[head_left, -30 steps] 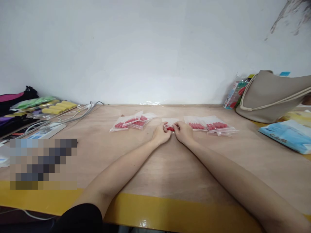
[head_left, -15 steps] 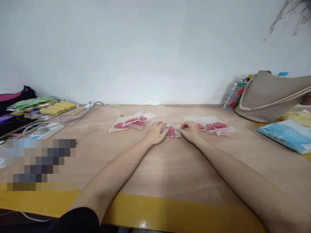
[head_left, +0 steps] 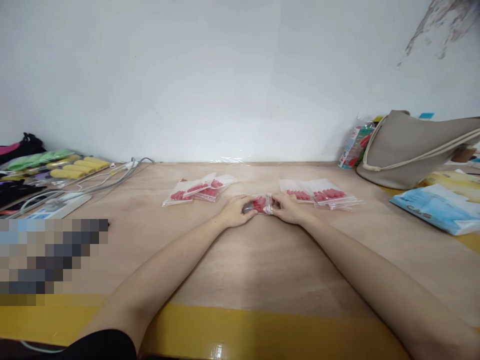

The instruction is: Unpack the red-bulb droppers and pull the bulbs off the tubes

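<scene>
A small clear zip bag (head_left: 260, 204) with red pieces inside is held between my two hands at the middle of the table. My left hand (head_left: 235, 211) grips its left end, thumb in front and fingers behind. At the bag's right end, my right hand (head_left: 288, 208) pinches the plastic between thumb and fingers. Behind my left hand lies a loose pile of similar bags (head_left: 200, 189) with red pieces. More such bags (head_left: 322, 194) overlap one another to the right of my right hand. What the red pieces are, I cannot make out.
At the left lie yellow rolls (head_left: 80, 167), cables and a white power strip (head_left: 63, 204). A grey bag (head_left: 408, 150) with cream cord stands at the right, with a blue tissue pack (head_left: 435, 207) in front. Yellow tape (head_left: 225, 327) runs along the table's front edge.
My left hand has gone from lying spread at the bag's left end to gripping it. The bag looks slightly lifted and bunched. The view has shifted a little.
</scene>
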Demonstrator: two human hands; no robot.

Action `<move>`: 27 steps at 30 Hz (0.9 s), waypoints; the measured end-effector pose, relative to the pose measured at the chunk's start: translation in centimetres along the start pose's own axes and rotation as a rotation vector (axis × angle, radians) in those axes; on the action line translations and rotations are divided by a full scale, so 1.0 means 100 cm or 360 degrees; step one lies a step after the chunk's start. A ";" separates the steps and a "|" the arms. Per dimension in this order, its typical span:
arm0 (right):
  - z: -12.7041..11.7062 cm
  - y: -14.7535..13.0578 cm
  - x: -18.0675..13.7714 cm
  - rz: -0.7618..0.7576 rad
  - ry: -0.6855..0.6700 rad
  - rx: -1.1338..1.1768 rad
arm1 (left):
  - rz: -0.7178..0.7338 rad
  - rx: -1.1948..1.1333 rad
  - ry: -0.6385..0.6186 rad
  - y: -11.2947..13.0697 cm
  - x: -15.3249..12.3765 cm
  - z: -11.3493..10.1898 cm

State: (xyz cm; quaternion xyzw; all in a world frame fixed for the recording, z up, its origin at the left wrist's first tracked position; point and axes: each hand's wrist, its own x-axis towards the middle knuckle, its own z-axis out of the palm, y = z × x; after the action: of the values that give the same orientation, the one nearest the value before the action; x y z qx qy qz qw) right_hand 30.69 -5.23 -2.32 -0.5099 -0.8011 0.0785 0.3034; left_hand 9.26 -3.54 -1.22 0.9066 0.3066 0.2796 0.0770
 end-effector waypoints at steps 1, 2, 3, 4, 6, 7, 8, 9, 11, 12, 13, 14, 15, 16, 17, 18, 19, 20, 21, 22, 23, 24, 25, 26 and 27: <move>0.000 0.001 0.000 -0.0003 -0.0017 0.0012 | 0.0014 -0.0027 -0.0024 -0.002 0.000 0.000; 0.000 0.001 0.000 -0.0001 -0.0032 0.0029 | 0.0024 -0.0053 -0.0056 -0.005 0.001 -0.001; 0.001 0.002 0.001 0.0007 -0.0044 0.0047 | 0.0024 -0.0073 -0.0090 -0.007 0.001 -0.002; 0.001 0.003 0.001 0.0018 -0.0049 0.0062 | 0.0015 -0.0086 -0.0118 -0.010 0.002 -0.002; 0.002 0.003 0.001 0.0069 -0.0030 0.0098 | -0.0021 -0.0097 -0.0150 -0.014 0.003 -0.004; 0.002 0.003 0.001 0.0096 -0.0005 0.0119 | -0.0039 -0.0101 -0.0158 -0.015 0.003 -0.004; 0.003 0.002 0.001 0.0114 0.0023 0.0138 | -0.0054 -0.0110 -0.0166 -0.016 0.004 -0.005; 0.003 0.001 0.001 0.0125 0.0048 0.0160 | -0.0064 -0.0125 -0.0176 -0.016 0.004 -0.005; 0.004 0.000 0.001 0.0117 0.0085 0.0189 | -0.0065 -0.0169 -0.0209 -0.017 0.004 -0.007; 0.004 0.000 0.001 0.0094 0.0092 0.0188 | -0.0057 -0.0192 -0.0226 -0.017 0.004 -0.007; 0.004 -0.001 0.001 0.0064 0.0089 0.0181 | -0.0047 -0.0213 -0.0240 -0.018 0.004 -0.008; 0.003 -0.001 0.000 0.0030 0.0077 0.0173 | -0.0036 -0.0230 -0.0250 -0.018 0.003 -0.008; 0.002 -0.002 0.000 -0.0004 0.0061 0.0162 | -0.0024 -0.0243 -0.0255 -0.019 0.003 -0.009; 0.002 -0.002 -0.001 -0.0031 0.0042 0.0146 | -0.0015 -0.0248 -0.0249 -0.019 0.002 -0.009; 0.001 -0.003 -0.001 -0.0042 0.0027 0.0128 | -0.0010 -0.0247 -0.0236 -0.018 0.001 -0.009; 0.000 -0.005 -0.002 -0.0038 0.0016 0.0110 | -0.0010 -0.0241 -0.0216 -0.018 0.000 -0.009; 0.000 -0.006 -0.002 -0.0020 0.0013 0.0096 | -0.0014 -0.0232 -0.0197 -0.017 -0.001 -0.010; 0.000 -0.007 -0.002 0.0001 0.0016 0.0091 | -0.0023 -0.0222 -0.0180 -0.016 -0.001 -0.010; 0.000 -0.008 -0.002 0.0018 0.0014 0.0100 | -0.0034 -0.0213 -0.0167 -0.015 -0.002 -0.010; 0.000 -0.010 -0.002 0.0025 0.0008 0.0122 | -0.0046 -0.0207 -0.0162 -0.014 -0.003 -0.010; 0.001 -0.010 -0.002 0.0027 0.0003 0.0152 | -0.0058 -0.0201 -0.0159 -0.013 -0.003 -0.010; 0.002 -0.011 -0.002 0.0025 -0.0003 0.0178 | -0.0068 -0.0195 -0.0159 -0.012 -0.003 -0.010; 0.003 -0.011 -0.002 0.0024 -0.0006 0.0193 | -0.0074 -0.0192 -0.0162 -0.012 -0.003 -0.010; 0.003 -0.011 -0.001 0.0028 -0.0008 0.0198 | -0.0078 -0.0192 -0.0162 -0.012 -0.003 -0.010; 0.004 -0.011 -0.001 0.0038 -0.0006 0.0197 | -0.0079 -0.0195 -0.0162 -0.012 -0.004 -0.010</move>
State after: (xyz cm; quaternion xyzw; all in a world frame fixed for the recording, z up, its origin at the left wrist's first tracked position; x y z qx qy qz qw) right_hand 29.69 -5.77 -2.20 -0.4996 -0.7891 0.1324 0.3319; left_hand 7.84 -2.84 -0.89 0.9053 0.3070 0.2493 0.1548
